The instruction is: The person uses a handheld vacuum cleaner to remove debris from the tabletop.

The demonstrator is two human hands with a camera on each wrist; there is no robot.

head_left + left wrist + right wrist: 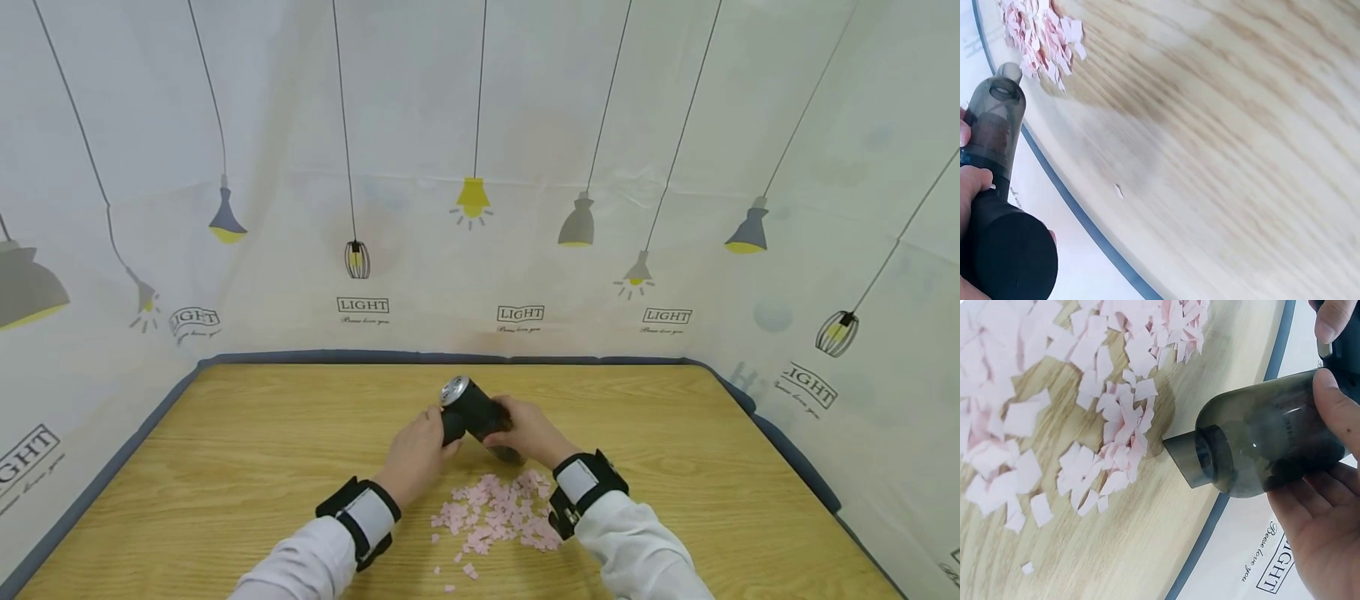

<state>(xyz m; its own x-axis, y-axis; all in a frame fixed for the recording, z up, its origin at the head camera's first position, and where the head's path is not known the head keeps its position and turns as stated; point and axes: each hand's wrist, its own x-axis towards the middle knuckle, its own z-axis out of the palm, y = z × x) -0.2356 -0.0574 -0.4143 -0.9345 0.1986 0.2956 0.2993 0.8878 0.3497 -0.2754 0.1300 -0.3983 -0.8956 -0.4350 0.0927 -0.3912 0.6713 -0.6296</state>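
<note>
A black handheld vacuum cleaner point(477, 410) is held tilted above the table, its silvery end up and its nozzle end down. My left hand point(415, 457) grips its black handle. Farther down the body, my right hand point(534, 432) holds the smoky see-through dust cup point(1254, 440), thumb on one side and fingers on the other. In the right wrist view the slanted nozzle point(1186, 461) points at a heap of pale pink paper scraps point(495, 508) and stands apart from it. The left wrist view catches the vacuum's round black end point(1013, 256).
The wooden table point(300, 433) has a dark blue edge strip point(375, 357) along its far side. A whitish curtain point(420, 125) printed with lamps hangs round it. A few stray scraps point(469, 571) lie nearer me, and one loose scrap point(1119, 190) shows in the left wrist view.
</note>
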